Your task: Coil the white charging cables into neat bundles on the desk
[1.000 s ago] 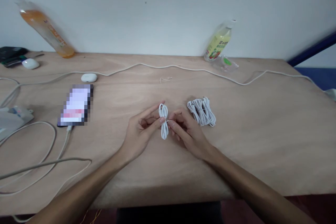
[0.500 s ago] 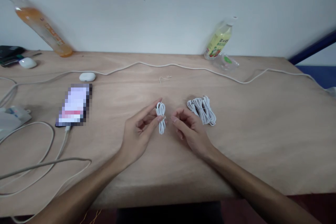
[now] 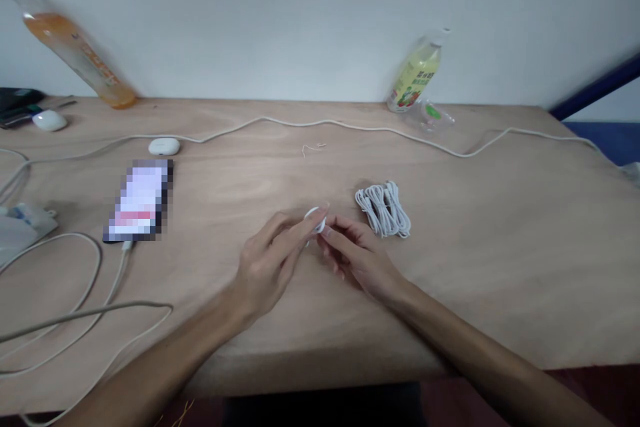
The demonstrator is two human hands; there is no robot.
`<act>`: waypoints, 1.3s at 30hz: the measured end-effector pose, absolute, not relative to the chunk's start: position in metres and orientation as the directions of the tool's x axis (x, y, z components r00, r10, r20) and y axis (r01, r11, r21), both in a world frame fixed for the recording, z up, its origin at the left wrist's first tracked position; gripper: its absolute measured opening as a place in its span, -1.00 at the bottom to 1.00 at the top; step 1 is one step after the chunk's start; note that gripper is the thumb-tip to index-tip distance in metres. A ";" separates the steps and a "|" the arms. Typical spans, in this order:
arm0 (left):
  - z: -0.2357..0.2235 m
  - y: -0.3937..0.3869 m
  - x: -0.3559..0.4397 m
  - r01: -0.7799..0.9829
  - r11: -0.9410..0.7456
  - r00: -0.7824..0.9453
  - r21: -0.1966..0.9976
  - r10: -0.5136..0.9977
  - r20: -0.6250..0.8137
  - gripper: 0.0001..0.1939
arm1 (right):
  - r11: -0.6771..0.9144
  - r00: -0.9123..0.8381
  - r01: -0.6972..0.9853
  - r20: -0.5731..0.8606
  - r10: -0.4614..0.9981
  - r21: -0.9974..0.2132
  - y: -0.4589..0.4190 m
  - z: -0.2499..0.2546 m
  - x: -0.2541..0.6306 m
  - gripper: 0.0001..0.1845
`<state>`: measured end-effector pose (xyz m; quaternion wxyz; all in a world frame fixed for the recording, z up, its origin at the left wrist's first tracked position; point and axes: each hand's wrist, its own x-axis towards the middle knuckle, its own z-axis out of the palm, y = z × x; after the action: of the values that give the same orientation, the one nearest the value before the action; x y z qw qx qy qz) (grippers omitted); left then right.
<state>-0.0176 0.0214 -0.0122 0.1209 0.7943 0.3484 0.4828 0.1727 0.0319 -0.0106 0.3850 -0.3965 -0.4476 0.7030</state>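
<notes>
A small coiled white cable point(image 3: 314, 212) is held above the middle of the table, mostly hidden by fingers. My left hand point(image 3: 273, 257) is closed on it, its fingers reaching over the top of the coil. From the other side, my right hand point(image 3: 363, 250) pinches the coil's right edge between thumb and fingers. Just beyond my right hand lie several bundled white cables point(image 3: 383, 209), side by side on the wood. A short thin white tie point(image 3: 313, 148) rests farther back.
A phone point(image 3: 140, 200) on a charging cable lies left, near a white earbud case point(image 3: 164, 146). One long white cable point(image 3: 327, 123) crosses the table's back. An orange drink bottle point(image 3: 75, 53) and a yellow-green bottle point(image 3: 417, 77) stand by the wall, with clear plastic packaging point(image 3: 431, 116) alongside.
My left hand has turned over, tipping the coiled cable from upright and bringing it right to my right hand. My right hand, apart from the coil before, now touches it.
</notes>
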 end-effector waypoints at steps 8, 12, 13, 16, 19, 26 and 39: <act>-0.014 0.022 -0.021 0.502 -0.762 0.363 0.410 0.615 0.700 -0.37 | -0.338 -0.411 -0.189 -0.238 0.880 -0.922 0.035 -0.007 0.175 -0.55; -0.014 0.023 -0.021 0.485 -0.791 0.386 0.373 0.577 0.720 -0.48 | -0.325 -0.404 -0.158 -0.239 0.883 -0.933 0.035 -0.006 0.175 -0.56; -0.014 0.024 -0.021 0.481 -0.792 0.387 0.375 0.576 0.720 -0.49 | -0.315 -0.399 -0.151 -0.234 0.887 -0.937 0.035 -0.006 0.175 -0.56; -0.014 0.023 -0.021 0.485 -0.786 0.384 0.382 0.584 0.715 -0.49 | -0.271 -0.374 -0.133 -0.205 0.904 -0.953 0.035 -0.008 0.174 -0.55; -0.014 0.022 -0.022 0.492 -0.777 0.381 0.393 0.598 0.705 -0.46 | -0.242 -0.363 -0.127 -0.182 0.914 -0.962 0.036 -0.009 0.174 -0.54; -0.017 0.022 -0.021 0.479 -0.761 0.356 0.437 0.623 0.696 -0.36 | -0.200 -0.378 -0.115 -0.143 0.915 -0.973 0.036 -0.010 0.176 -0.54; -0.006 0.019 -0.007 0.250 -0.398 0.023 0.883 0.914 0.405 -0.59 | 0.220 -0.162 0.173 0.193 0.968 -0.960 0.026 -0.018 0.169 -0.84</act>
<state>-0.0072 0.0188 -0.0061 0.3111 0.6438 0.4520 0.5333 0.1689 0.0264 -0.0176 0.4623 -0.4531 -0.6296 0.4297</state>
